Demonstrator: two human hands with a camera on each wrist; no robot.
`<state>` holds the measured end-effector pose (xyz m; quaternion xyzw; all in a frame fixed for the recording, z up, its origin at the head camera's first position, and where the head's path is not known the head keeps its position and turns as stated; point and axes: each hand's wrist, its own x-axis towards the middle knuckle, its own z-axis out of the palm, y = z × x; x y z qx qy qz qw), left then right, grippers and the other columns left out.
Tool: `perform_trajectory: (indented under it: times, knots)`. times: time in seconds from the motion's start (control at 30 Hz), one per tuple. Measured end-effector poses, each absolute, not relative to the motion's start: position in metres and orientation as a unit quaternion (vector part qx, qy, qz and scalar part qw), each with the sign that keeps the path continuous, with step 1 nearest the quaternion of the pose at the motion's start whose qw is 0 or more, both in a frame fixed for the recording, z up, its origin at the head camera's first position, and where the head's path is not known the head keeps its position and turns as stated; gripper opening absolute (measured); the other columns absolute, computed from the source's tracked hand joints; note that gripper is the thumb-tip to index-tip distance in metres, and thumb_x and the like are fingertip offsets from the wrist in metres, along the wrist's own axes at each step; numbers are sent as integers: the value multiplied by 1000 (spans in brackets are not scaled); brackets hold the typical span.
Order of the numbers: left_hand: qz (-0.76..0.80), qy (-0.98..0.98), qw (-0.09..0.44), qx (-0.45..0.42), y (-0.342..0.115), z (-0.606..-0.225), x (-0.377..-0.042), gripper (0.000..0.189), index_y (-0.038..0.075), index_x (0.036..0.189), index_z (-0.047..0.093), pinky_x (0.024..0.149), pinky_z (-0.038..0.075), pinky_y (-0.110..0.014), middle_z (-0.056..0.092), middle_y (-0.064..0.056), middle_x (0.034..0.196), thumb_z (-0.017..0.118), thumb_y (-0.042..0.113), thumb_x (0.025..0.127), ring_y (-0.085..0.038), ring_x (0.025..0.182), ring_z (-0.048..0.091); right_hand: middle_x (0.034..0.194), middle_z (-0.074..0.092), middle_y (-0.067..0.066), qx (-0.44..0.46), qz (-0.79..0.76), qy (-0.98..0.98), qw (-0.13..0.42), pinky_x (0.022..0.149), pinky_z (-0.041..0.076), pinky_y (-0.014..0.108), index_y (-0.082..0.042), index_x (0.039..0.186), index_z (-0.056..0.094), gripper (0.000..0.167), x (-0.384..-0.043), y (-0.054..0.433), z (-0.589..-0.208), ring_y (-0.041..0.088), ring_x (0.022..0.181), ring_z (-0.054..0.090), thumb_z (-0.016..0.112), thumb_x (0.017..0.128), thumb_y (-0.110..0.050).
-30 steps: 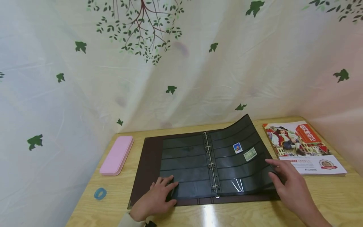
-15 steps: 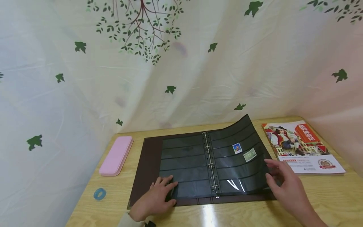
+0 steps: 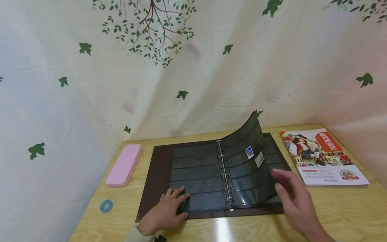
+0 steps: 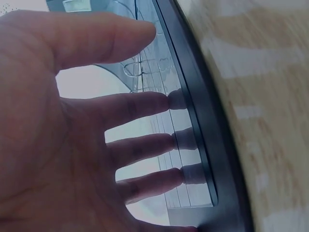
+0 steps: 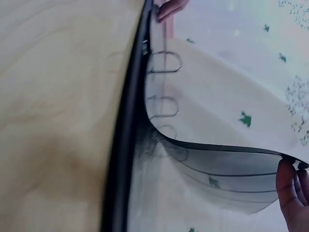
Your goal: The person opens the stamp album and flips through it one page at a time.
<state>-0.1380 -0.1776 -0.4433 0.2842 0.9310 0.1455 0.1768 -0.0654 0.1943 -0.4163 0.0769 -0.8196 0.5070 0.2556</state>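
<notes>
A ring-bound stamp album with a dark brown cover (image 3: 152, 181) lies spread on the wooden table. Its left black pocket page (image 3: 196, 174) is flat, and my left hand (image 3: 169, 210) rests on its lower corner with fingers spread. In the left wrist view the fingertips (image 4: 161, 101) touch the glossy page. My right hand (image 3: 297, 200) pinches the outer edge of the right pocket page (image 3: 242, 179), which curves up off another black page (image 3: 273, 153) beneath. A blue stamp (image 3: 249, 152) and a green stamp (image 3: 259, 159) sit in the raised page's pockets. Metal rings (image 3: 225, 176) run down the spine.
At left are a pink case (image 3: 124, 165) and a blue ring-shaped roll (image 3: 106, 205). A book with a colourful cover (image 3: 323, 158) lies to the right. Behind the table hangs a pale curtain (image 3: 205, 111) with leaf prints.
My right hand has moved left, lifting and bending the right page further up, so the page beneath now shows. My left hand has stayed in place.
</notes>
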Motion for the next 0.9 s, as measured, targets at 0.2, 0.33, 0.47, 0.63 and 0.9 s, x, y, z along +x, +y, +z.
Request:
perform_trajectory:
  times: [0.2,0.33,0.47,0.63,0.9]
  knots:
    - [151,930,180,284,-178,-442,-139,57,16,141,47,91,26,-71,31,-12,149,61,38,90,-44,132,26,117,54,5,111,521,-800,276,86,41,13,2,126,51,37,-73,185,-405,10,107,52,48,92,14]
    - [154,929,182,282,-177,-440,-138,57,16,141,47,92,26,-70,31,-12,149,62,37,90,-43,133,26,116,55,11,126,543,-781,280,86,43,16,4,125,51,37,-75,179,-399,12,108,53,49,90,16]
    - [152,929,185,282,-177,-441,-138,57,17,141,47,92,26,-70,30,-11,149,62,37,91,-43,133,25,115,54,18,170,554,-760,294,86,42,17,7,125,50,39,-76,173,-397,15,108,52,46,88,20]
    - [144,930,185,282,-177,-442,-138,57,18,141,47,92,26,-69,31,-10,149,62,38,90,-42,133,25,111,55,21,246,550,-736,309,85,42,19,10,125,51,42,-86,167,-397,20,103,53,43,86,22]
    - [138,933,180,281,-178,-443,-139,57,19,141,47,92,28,-69,32,-10,149,62,38,90,-41,133,27,123,51,11,236,536,-772,246,78,44,21,-2,137,44,44,-108,166,-403,16,98,53,33,97,12]
